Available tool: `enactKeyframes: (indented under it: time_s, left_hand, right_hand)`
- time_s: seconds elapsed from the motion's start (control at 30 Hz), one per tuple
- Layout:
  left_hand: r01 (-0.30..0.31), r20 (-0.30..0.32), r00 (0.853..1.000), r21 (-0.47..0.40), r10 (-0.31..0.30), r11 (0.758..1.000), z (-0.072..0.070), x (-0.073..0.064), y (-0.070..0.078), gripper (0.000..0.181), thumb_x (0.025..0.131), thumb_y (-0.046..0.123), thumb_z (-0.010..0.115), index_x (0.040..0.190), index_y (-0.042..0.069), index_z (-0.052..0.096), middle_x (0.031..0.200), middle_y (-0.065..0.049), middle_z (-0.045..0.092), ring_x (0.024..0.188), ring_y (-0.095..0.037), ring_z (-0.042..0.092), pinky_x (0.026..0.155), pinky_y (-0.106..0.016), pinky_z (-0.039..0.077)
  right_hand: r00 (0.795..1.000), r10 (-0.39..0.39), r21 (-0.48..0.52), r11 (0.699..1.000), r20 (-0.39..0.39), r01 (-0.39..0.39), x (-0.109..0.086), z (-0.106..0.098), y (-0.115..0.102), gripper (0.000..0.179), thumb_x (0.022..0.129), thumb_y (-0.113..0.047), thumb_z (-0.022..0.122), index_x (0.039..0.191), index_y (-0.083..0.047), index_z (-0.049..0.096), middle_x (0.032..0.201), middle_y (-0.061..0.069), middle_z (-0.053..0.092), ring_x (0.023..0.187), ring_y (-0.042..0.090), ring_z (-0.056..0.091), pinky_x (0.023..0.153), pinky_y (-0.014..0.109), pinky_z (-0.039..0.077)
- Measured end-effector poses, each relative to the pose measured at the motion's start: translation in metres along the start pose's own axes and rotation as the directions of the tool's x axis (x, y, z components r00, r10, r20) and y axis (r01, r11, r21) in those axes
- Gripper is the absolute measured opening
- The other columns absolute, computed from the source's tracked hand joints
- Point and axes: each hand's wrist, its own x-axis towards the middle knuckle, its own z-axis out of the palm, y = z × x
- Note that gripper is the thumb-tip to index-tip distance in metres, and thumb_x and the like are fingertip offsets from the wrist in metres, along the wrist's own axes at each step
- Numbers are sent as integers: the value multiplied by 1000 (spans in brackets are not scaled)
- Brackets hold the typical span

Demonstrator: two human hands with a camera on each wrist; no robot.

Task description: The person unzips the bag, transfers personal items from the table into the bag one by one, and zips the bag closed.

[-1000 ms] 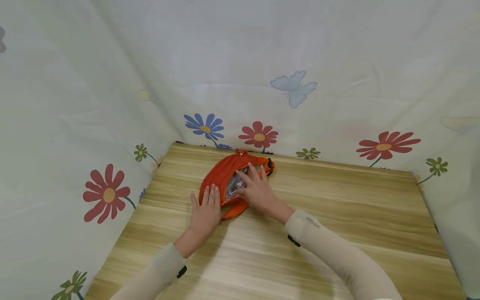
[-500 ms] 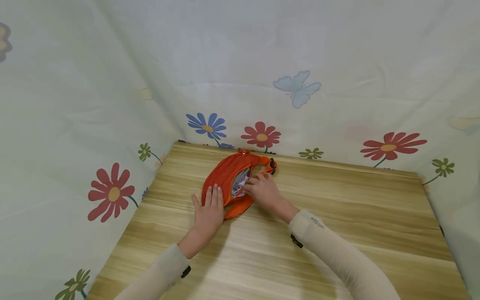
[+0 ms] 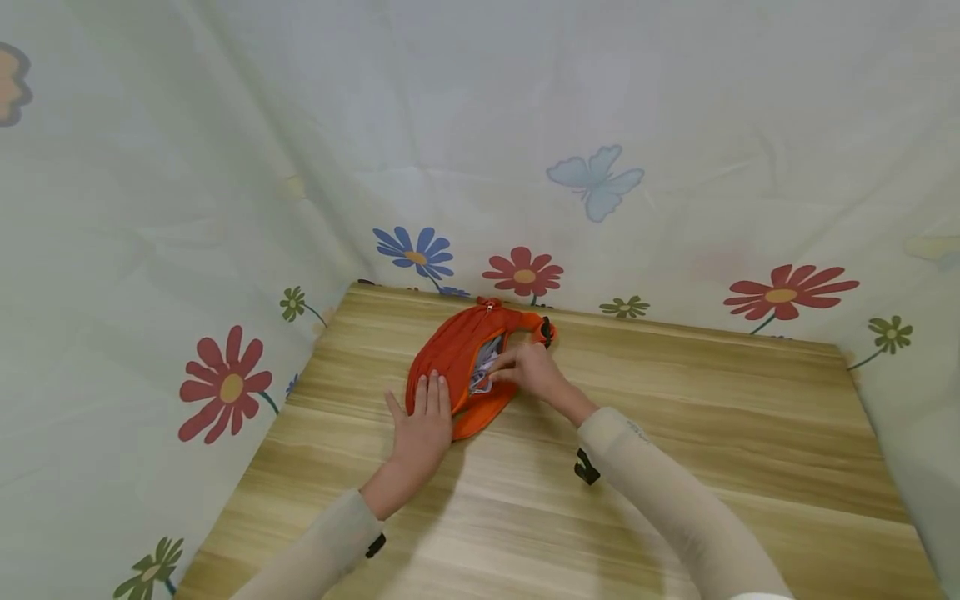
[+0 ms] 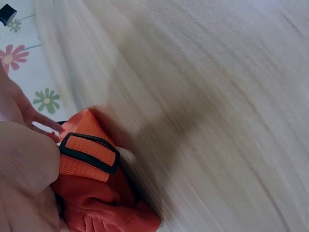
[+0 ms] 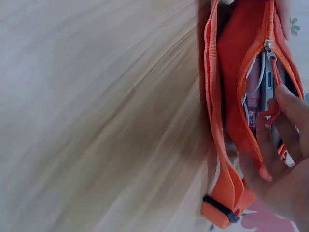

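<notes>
A red-orange waist bag (image 3: 450, 346) lies on the table, its zipped opening facing right and partly unzipped. My left hand (image 3: 422, 429) rests on its near left side with straight fingers. At the opening is my right hand (image 3: 534, 371); in the right wrist view, its thumb and finger pinch the red cord of the zipper pull (image 5: 277, 75). Inside the bag show a white cable (image 5: 259, 79), a pink item (image 5: 253, 99) and a grey device with a port (image 5: 269, 82). The left wrist view shows an orange strap with a black buckle (image 4: 89, 153).
The bag's orange strap (image 3: 483, 414) loops beside it on the wood-grain table (image 3: 675, 417). A black buckle (image 3: 547, 332) lies at the strap's far end. Flower-printed cloth (image 3: 675, 167) rises behind the table's back edge and along its sides.
My right hand has gone from spread fingers over the opening to a pinch at its edge. The left hand stays on the bag. The opening looks slightly narrower.
</notes>
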Motion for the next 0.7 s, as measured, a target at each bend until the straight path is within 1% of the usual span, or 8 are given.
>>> enactKeyframes:
  time_s: [0.07, 0.13, 0.2, 0.3, 0.43, 0.5, 0.6, 0.7]
  left_hand:
    - [3, -5, 1000, 3, -3, 1000, 2, 1, 2, 51, 107, 14, 44, 153, -7, 38, 159, -23, 38, 146, -37, 38, 102, -82, 28]
    - [10, -2, 1000, 21, -10, 1000, 5, 2, 3, 52, 107, 15, 45, 154, -6, 37, 159, -22, 37, 146, -36, 38, 102, -81, 28]
    - [12, -1, 1000, 37, -12, 999, 7, 3, 4, 52, 107, 16, 44, 154, -5, 37, 159, -21, 37, 147, -36, 38, 102, -81, 28]
    - [1, -10, 1000, 45, -1, 999, 8, 2, 3, 52, 107, 15, 44, 154, -6, 37, 160, -21, 37, 146, -36, 38, 101, -82, 28]
    - [-20, -26, 999, 48, 21, 999, 5, -1, 5, 52, 107, 15, 46, 153, -7, 37, 158, -23, 38, 145, -37, 41, 98, -83, 29]
    - [-15, -52, 998, 54, 18, 998, 4, -2, 6, 51, 106, 15, 47, 151, -8, 40, 156, -24, 41, 143, -37, 44, 97, -84, 30]
    - [15, -74, 997, 64, -11, 998, 2, -5, 5, 50, 106, 16, 48, 150, -7, 44, 154, -23, 45, 139, -36, 48, 97, -82, 32]
    - [31, -58, 998, 74, -27, 997, 0, -8, 4, 50, 105, 16, 48, 149, -7, 44, 154, -22, 45, 139, -35, 49, 99, -81, 31]
  right_hand:
    - [1000, 9, 33, 999, 30, -10, -1, -2, 3, 6, 86, -15, 82, 92, -14, 85, 87, -4, 78, 80, 12, 67, 66, 22, 50]
    - [998, -12, 53, 999, 65, 9, -2, -4, 6, 7, 87, -15, 81, 94, -13, 84, 89, -5, 78, 80, 12, 66, 66, 21, 48]
    - [996, -29, 67, 997, 80, 24, -3, -6, 10, 8, 88, -15, 81, 95, -13, 84, 90, -4, 78, 80, 10, 66, 66, 20, 48]
    - [996, -40, 85, 996, 80, 33, -1, -8, 15, 7, 88, -14, 81, 94, -12, 84, 88, -3, 78, 73, 7, 62, 62, 20, 44]
    - [995, -29, 66, 998, 96, 22, 5, -11, 18, 7, 90, -15, 78, 95, -12, 83, 88, -3, 78, 69, 4, 58, 61, 20, 42]
    - [995, -28, 51, 998, 93, 23, 9, -13, 17, 9, 92, -15, 77, 96, -11, 82, 89, -2, 77, 71, 6, 59, 63, 21, 44]
    - [997, -14, 33, 999, 74, 12, 14, -13, 12, 9, 93, -16, 75, 97, -11, 82, 90, -2, 77, 78, 11, 62, 69, 24, 49]
    - [999, 6, 17, 1000, 53, -7, 16, -13, 8, 8, 92, -15, 75, 95, -11, 81, 89, -1, 76, 77, 13, 62, 70, 26, 49]
